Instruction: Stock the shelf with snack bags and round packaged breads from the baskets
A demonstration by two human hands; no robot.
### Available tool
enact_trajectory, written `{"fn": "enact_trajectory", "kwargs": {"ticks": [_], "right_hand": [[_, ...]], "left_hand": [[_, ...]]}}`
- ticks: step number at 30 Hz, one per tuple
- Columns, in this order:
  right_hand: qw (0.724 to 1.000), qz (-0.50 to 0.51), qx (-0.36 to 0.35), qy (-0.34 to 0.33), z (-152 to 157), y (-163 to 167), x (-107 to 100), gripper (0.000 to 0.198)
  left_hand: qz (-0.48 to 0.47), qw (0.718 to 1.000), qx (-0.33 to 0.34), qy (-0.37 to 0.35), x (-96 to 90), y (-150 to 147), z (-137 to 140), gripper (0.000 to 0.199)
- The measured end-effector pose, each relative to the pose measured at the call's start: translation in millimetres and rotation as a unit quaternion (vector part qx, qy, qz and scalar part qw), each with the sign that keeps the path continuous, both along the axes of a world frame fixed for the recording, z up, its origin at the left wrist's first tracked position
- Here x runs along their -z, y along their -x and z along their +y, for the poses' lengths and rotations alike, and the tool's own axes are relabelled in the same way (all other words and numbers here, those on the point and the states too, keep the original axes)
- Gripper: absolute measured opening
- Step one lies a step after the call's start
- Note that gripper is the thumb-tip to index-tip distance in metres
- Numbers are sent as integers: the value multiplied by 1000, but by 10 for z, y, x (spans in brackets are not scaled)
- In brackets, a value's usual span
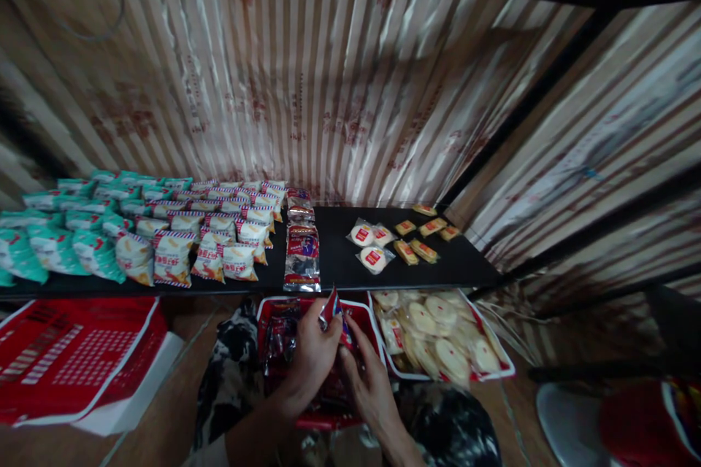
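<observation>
Both my hands grip a small red and blue snack packet above a red basket with a white rim. My left hand closes on the packet's left side, and my right hand has fingers and thumb on its right side. Dark shiny packets lie in the basket below, partly hidden by my hands. Just beyond, on the black shelf, a column of dark red snack packets lies flat, front to back.
Rows of teal bags and white snack bags fill the shelf's left. Round packaged crackers and small yellow packets lie to the right. Another basket of round wrapped crackers stands right; a red basket is left.
</observation>
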State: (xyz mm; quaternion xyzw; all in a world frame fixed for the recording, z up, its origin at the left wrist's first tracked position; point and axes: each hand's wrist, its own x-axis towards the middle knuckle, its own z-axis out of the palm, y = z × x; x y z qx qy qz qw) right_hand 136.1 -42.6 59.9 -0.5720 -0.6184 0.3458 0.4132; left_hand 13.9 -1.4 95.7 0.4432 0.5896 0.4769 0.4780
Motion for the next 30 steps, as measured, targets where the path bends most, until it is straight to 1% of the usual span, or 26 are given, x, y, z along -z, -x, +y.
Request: {"fn": "enact_trajectory", "kwargs": {"ticks": [3,5,6,8,10,12,14,17,19,22,24,26,28,30], "right_hand": [[998,45,35,33,56,-32,51,48],[991,87,79,61,114,-33,49,51],[986,114,100,74,150,-28,33,52],[971,178,125,97,241,-13,-26,54],[952,244,128,130,354,4,-108,52],[934,289,124,170,489,25,-191,47],[923,306,114,202,643,62,-260,43],[919,310,95,226,896,166,-305,43],[914,322,84,231,1068,252,-287,45],[918,332,76,203,1317,356,-192,50],[929,314,76,180,1472,397,-110,57],[944,281,59,163,1620,426,-40,61],[957,250,35,146,1759,456,4,57],[965,223,28,133,1887,495,21,47]], "left_hand": [[-71,997,31,16,10,-54,2,33],[-105,993,56,-7,-16,-56,-12,33],[-100,993,56,-35,-35,-41,-19,32],[-49,994,31,-93,-62,19,-21,28],[18,993,-13,-115,-52,102,0,25],[55,994,-45,-84,3,179,42,24],[34,998,-48,-30,89,231,101,30],[-88,996,-9,26,222,268,222,29],[-157,987,-10,41,287,292,332,29],[-188,979,-68,43,339,365,540,33],[-196,976,-91,40,353,429,701,34],[-204,973,-99,35,362,486,870,30],[-206,972,-107,29,376,524,1041,24],[-199,972,-117,30,398,543,1206,18]]}}
